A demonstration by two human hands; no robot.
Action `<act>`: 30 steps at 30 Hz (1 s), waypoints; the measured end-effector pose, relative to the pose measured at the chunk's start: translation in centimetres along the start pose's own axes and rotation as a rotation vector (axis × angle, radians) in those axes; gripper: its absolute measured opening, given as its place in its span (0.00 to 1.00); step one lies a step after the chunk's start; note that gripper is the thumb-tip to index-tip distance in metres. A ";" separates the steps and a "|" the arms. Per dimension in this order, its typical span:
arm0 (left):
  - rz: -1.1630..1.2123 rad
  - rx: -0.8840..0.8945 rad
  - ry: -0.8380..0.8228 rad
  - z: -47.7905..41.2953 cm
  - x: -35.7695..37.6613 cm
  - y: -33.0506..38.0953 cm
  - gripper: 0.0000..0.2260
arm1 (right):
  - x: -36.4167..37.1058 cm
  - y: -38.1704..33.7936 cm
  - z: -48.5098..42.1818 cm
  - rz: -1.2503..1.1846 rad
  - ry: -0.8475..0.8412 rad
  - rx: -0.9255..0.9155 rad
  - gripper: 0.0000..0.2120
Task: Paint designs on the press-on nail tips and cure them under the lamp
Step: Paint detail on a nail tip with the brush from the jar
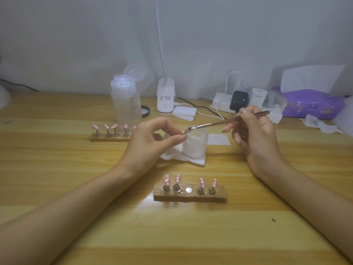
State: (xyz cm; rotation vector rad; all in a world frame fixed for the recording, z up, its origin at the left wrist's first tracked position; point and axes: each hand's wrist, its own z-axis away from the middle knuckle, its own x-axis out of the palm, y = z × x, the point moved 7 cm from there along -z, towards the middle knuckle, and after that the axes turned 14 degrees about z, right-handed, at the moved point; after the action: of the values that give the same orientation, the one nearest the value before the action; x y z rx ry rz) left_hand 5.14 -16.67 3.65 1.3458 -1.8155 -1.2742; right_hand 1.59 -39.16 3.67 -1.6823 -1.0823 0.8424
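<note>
My left hand (pixel 152 139) pinches a small nail tip (pixel 185 133) between thumb and forefinger, above a frosted white jar (pixel 194 145). My right hand (pixel 254 134) grips a thin brush (pixel 219 123) whose bristles touch that nail tip. Near me a wooden holder (pixel 190 195) carries several pink nail tips with white dots on metal stands; its middle spot has no tip. A second holder (pixel 109 137) with several pink tips stands farther left, partly hidden by my left hand.
The jar stands on a white tissue (pixel 191 159). At the back are a clear pump bottle (pixel 126 100), a white lamp base (pixel 165 96), a power strip with chargers (pixel 246 106) and a purple tissue pack (pixel 313 104). A white pad (pixel 218 139) lies beside the jar.
</note>
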 end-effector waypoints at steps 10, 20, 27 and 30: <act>-0.005 -0.005 0.009 0.0 -0.1 -0.1 0.06 | 0.1 0.4 0.0 0.027 0.009 0.050 0.11; -0.009 -0.023 0.022 -0.1 -0.2 -0.5 0.06 | 0.1 0.6 -0.1 0.015 -0.004 0.069 0.11; -0.014 -0.018 0.022 -0.1 -0.2 -0.4 0.06 | 0.4 0.3 0.0 0.012 -0.040 0.043 0.10; -0.009 -0.023 0.022 -0.1 -0.2 -0.4 0.06 | 0.1 0.6 -0.1 0.012 0.003 0.085 0.11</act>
State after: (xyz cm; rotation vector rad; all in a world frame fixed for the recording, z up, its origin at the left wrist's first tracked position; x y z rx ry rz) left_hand 5.44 -16.55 3.30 1.3523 -1.7760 -1.2766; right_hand 1.88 -39.20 3.07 -1.6205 -1.0216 0.8810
